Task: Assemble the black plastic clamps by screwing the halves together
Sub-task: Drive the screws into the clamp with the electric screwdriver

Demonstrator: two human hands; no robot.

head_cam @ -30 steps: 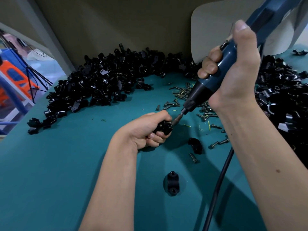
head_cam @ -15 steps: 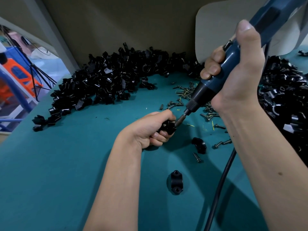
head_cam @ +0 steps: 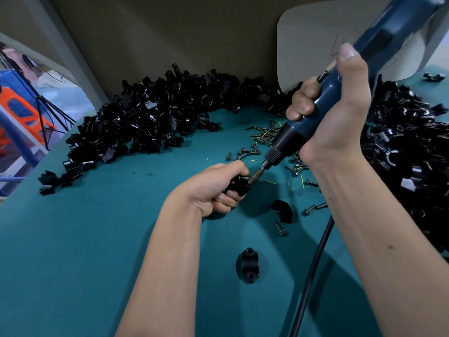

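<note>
Teal table (head_cam: 73,239) is lying open at near left, clamp-half piles (head_cam: 150,122) crowding its far edge. Left hand (head_cam: 213,190) is gripping a black clamp (head_cam: 237,184) mid-table; right hand (head_cam: 335,105) is wrapping fully round the electric screwdriver (head_cam: 315,113), bit touching the clamp.

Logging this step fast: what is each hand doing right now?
Left hand: grips the black clamp on the table.
Right hand: grips the electric screwdriver, its bit at the clamp.

Teal table (head_cam: 73,251), clamp-half heaps (head_cam: 150,122) (black), scattered screws (head_cam: 264,135), one clamp half (head_cam: 250,265)
</note>
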